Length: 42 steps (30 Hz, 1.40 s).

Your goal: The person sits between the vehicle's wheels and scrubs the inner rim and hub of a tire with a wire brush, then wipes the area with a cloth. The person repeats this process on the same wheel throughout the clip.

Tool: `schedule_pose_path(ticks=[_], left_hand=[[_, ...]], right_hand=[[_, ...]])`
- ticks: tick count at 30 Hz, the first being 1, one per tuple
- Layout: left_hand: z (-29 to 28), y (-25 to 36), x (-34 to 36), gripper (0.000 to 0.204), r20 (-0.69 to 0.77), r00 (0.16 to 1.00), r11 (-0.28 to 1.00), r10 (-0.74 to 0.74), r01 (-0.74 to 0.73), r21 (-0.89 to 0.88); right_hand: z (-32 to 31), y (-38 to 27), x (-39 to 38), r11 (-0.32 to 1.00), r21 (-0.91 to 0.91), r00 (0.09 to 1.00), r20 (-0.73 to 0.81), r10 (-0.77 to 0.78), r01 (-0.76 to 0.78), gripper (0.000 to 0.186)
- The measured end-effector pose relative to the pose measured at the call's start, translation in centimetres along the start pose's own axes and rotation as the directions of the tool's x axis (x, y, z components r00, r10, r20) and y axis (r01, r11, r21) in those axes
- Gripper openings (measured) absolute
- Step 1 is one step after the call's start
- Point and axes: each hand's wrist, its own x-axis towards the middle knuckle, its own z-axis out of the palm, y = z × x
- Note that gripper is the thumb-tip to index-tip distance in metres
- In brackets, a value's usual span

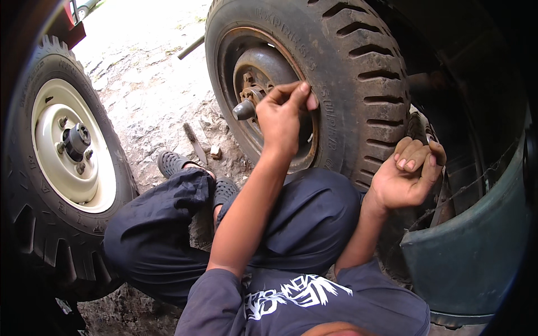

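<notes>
Wheel (336, 73) looks heavy and stiff; its tread gives grip. Left hand (283, 115) pinches something at the hub (255, 92); right hand (406, 173) curls on the tread.

Outdoors in bright sun — cracked, stony ground (147, 84), a dark green vehicle fender (476, 246) in shade.

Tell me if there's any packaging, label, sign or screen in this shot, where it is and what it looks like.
No packages, signs or screens.
Raised lettering moulded into the black sidewall of the rusty-rimmed tyre, beside the left hand.
Fainter moulded lettering on the sidewall of the cream-rimmed tyre, far left.
White graphic print on the dark shirt, bottom centre.
</notes>
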Motion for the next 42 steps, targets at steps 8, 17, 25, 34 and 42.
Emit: schedule_pose_path(ticks=[8, 17, 25, 34, 42], left_hand=[[0.1, -1.6, -1.0, 0.012, -0.024, 0.999, 0.986, 0.022, -0.025, -0.166], [-1.9, -3.9, -4.5, 0.014, 0.061, 0.991, 0.967, 0.117, -0.128, 0.219], [-2.7, -6.5, -5.4, 0.009, 0.124, 0.972, 0.977, 0.201, -0.208, 0.045], [-6.0, -9.6, -8.5, 0.008, 0.132, 0.99, 0.997, -0.058, 0.064, -0.044], [-10.2, -12.0, -9.8, 0.011, 0.159, 0.987, 0.955, 0.04, -0.084, 0.285]], right_hand=[[0.1, 0.4, 0.5, 0.998, 0.021, 0.997, 0.049, -0.063, 0.062, 0.025], [-1.9, -0.1, 3.3, 0.793, 0.497, 0.936, 0.165, 0.311, -0.352, 0.025], [-2.9, 0.3, 3.6, 0.752, 0.491, 0.896, 0.293, 0.333, -0.44, 0.024], [-3.6, 0.0, 3.4, 0.708, 0.543, 0.889, 0.341, 0.304, -0.451, 0.02], [-2.7, 0.0, 3.5, 0.722, 0.517, 0.884, 0.339, 0.322, -0.461, 0.017]])
